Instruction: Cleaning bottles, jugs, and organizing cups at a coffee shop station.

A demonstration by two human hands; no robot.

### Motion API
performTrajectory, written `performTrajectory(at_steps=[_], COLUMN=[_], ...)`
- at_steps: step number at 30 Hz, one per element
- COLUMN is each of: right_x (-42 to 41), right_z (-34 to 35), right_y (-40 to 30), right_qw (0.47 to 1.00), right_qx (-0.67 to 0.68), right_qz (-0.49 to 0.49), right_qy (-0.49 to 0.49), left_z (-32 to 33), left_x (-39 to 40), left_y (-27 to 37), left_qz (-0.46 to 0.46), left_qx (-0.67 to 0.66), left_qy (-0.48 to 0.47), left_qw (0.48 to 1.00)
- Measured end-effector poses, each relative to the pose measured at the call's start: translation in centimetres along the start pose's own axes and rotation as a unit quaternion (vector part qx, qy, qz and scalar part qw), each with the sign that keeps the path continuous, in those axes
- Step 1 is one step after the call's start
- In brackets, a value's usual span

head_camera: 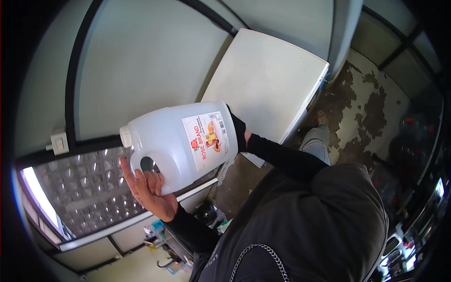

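A large translucent white plastic jerrycan [169, 141] is held tilted on its side, its white screw cap [125, 136] at the left and its printed label [208, 141] facing up. My left hand [151, 188] is at the handle near the cap, with fingers curled through the handle opening and the index finger extended. Against the base of the jerrycan is my right hand [240, 128], which has a black covering over it and is partly hidden behind the container. Both arms are in black sleeves.
Beyond my right hand stands a white appliance or cabinet [271, 70]. A wall switch [60, 143] and textured glass pane [95, 187] are at the left. Clear plastic bottles [412, 127] stand at the right, near worn, peeling floor [359, 102]. Small items [169, 261] lie at the bottom.
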State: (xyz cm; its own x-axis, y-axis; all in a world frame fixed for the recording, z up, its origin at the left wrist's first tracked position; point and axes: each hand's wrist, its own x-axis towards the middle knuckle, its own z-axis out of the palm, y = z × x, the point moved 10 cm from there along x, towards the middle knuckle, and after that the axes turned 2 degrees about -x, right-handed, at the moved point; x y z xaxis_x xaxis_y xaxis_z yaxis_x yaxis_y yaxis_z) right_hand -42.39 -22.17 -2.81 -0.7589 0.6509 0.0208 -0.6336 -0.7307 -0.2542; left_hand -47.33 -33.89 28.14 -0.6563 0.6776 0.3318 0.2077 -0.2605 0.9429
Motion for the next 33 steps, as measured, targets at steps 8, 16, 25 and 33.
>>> performTrajectory(at_steps=[8, 16, 25, 33], right_x=[-10.1, -12.3, -4.5, 11.5], right_z=[-8.3, -3.3, -12.1, -7.9], right_y=[-10.8, -20.5, -10.1, -0.1], right_qw=[0.959, 0.673, 0.183, 0.237], right_qx=[-0.259, -0.739, -0.978, -0.952], right_qz=[0.066, -0.017, 0.008, -0.17], right_qy=[0.097, 0.014, -0.1, -0.09], left_z=[-7.0, -16.7, -21.5, -21.9], left_x=[-4.0, -13.5, -30.2, -39.1], left_y=[-2.6, -10.8, -13.4, -12.0], left_qz=[-0.054, -0.175, -0.27, -0.321], left_qx=[0.008, 0.128, 0.214, 0.234], left_qy=[0.062, 0.262, 0.468, 0.55], left_qw=[0.997, 0.94, 0.813, 0.735])
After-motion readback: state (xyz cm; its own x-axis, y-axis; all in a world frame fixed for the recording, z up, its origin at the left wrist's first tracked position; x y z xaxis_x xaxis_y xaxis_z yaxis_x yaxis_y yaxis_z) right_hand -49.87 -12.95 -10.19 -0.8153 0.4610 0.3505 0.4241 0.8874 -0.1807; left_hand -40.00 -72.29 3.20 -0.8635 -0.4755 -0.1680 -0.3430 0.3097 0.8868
